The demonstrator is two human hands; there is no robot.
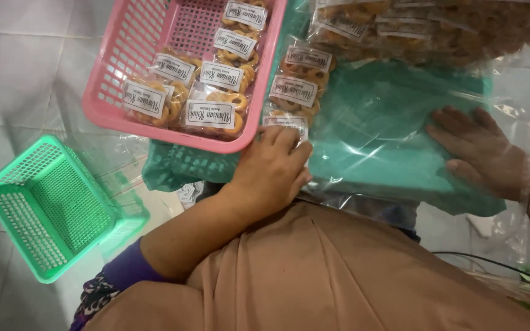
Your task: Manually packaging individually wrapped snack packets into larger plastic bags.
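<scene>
My left hand (272, 168) rests curled on a small clear packet of ring-shaped cookies (286, 124), just right of the pink basket's (115, 113) near corner. That basket holds several labelled cookie packets (211, 115). Two more packets (299, 76) lie in a row beside it on the green cloth (375, 147). My right hand (480, 153) lies flat, fingers spread, inside or under a large clear plastic bag (510, 122) on the cloth, holding nothing.
An empty green basket (47, 211) sits on the tiled floor at lower left. A heap of packed cookies in clear plastic (437, 27) lies at the top right. My lap in brown fabric (338, 276) fills the lower frame.
</scene>
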